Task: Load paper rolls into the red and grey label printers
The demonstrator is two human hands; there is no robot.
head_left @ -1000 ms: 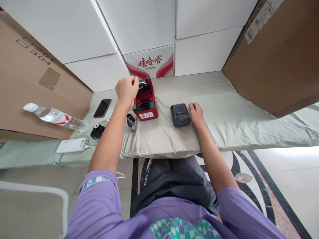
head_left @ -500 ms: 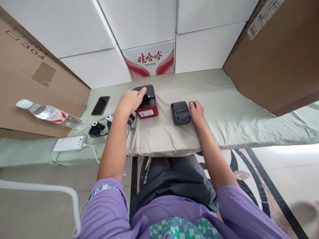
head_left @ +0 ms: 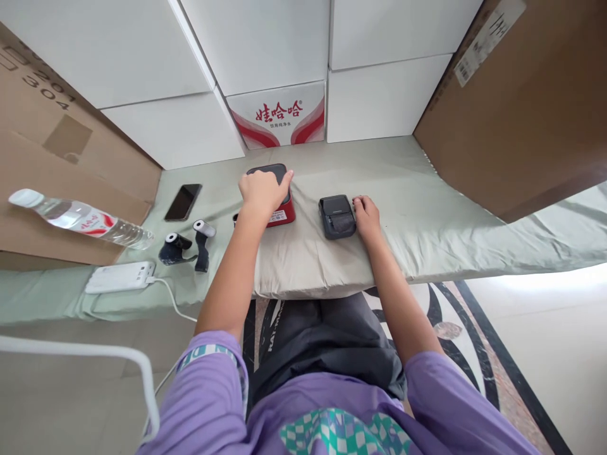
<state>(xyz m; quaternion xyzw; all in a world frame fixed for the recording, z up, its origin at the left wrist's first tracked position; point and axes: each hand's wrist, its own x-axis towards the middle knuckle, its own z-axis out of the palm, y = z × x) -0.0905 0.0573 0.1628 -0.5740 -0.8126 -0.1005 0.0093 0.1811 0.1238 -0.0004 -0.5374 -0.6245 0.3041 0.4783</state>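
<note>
My left hand [head_left: 263, 189] lies across the top of a red and black box-shaped device [head_left: 284, 215]. Its thumb reaches the device's right edge, while the other fingers curl over the top and are partly hidden. A dark portable printer [head_left: 337, 217] rests on the cloth to the right. Close by its right side is my right hand [head_left: 367, 215], fingers loosely bent on the cloth and fingertips near or touching the printer's edge. Left of my left forearm sit two small rolls [head_left: 177, 243] with dark strips unrolled from them.
A black phone [head_left: 183, 202], a white power bank [head_left: 120, 277] with cable and a leaning water bottle [head_left: 90, 221] are at left. White cartons [head_left: 279, 117] line the back. Brown cardboard boxes stand left and right [head_left: 512, 114]. The cloth-covered surface [head_left: 303, 265] ends before my legs.
My left hand has shifted right over the red and black device, covering more of its top, including the black piece there. The right hand stays beside the printer. The view has shifted slightly.
</note>
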